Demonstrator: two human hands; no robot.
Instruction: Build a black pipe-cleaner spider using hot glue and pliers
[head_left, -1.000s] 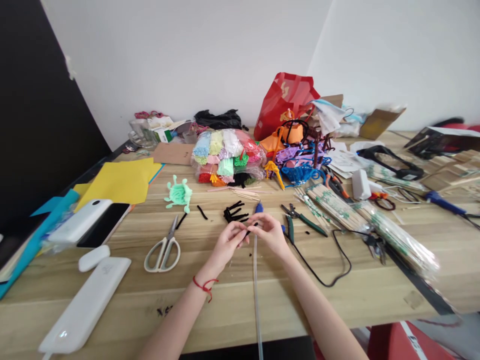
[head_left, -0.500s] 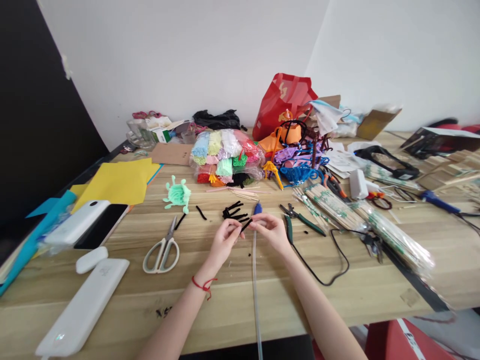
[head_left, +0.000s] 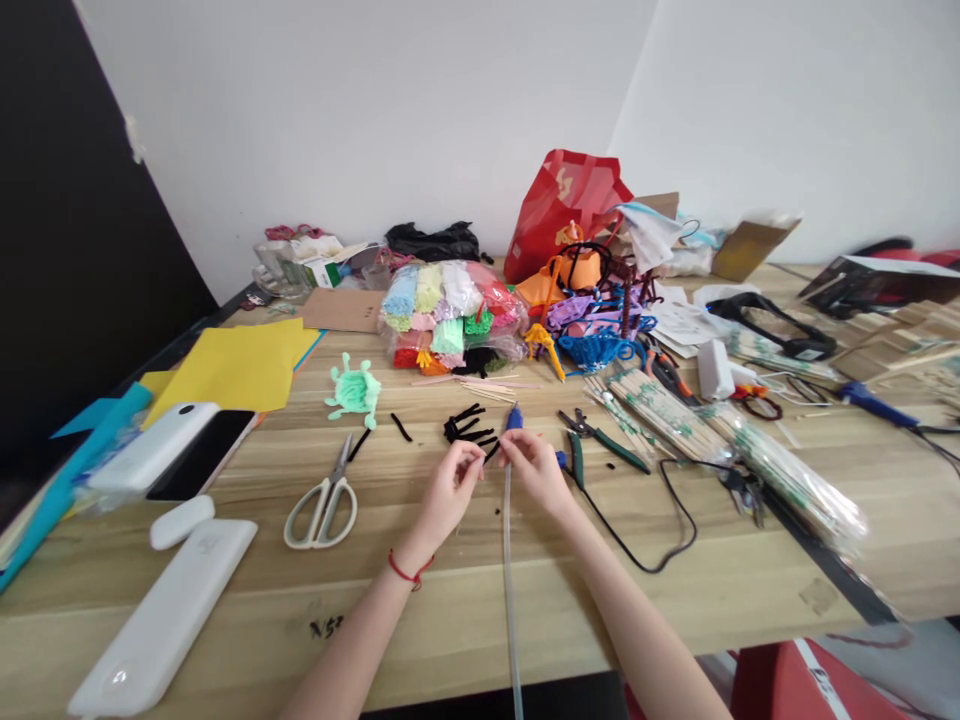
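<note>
Between my two hands is a short black pipe cleaner piece [head_left: 492, 450]. My left hand [head_left: 450, 490] pinches its lower end and my right hand [head_left: 537, 470] pinches its upper end. Several more black pipe cleaner pieces [head_left: 469, 428] lie in a cluster just beyond my fingers. Partly hidden under my right hand is a blue hot glue gun [head_left: 514, 418], its long clear glue stick [head_left: 509, 570] running toward the table's front edge. To the left lie white-handled scissors [head_left: 322, 505] and a mint-green pipe cleaner shape [head_left: 355, 391] with knobbed legs.
Green-handled pliers [head_left: 611, 447] and a black cord [head_left: 675, 555] lie right of my hands. Farther back are a bag of colourful pipe cleaners [head_left: 450, 315] and a red bag [head_left: 566, 205]. A phone [head_left: 202, 455] and white power bank [head_left: 169, 615] are at left, bundled sticks [head_left: 787, 470] at right.
My left fingertips have drawn slightly down and closer together around the black piece. My right hand has shifted a little left. The things on the table have stayed put.
</note>
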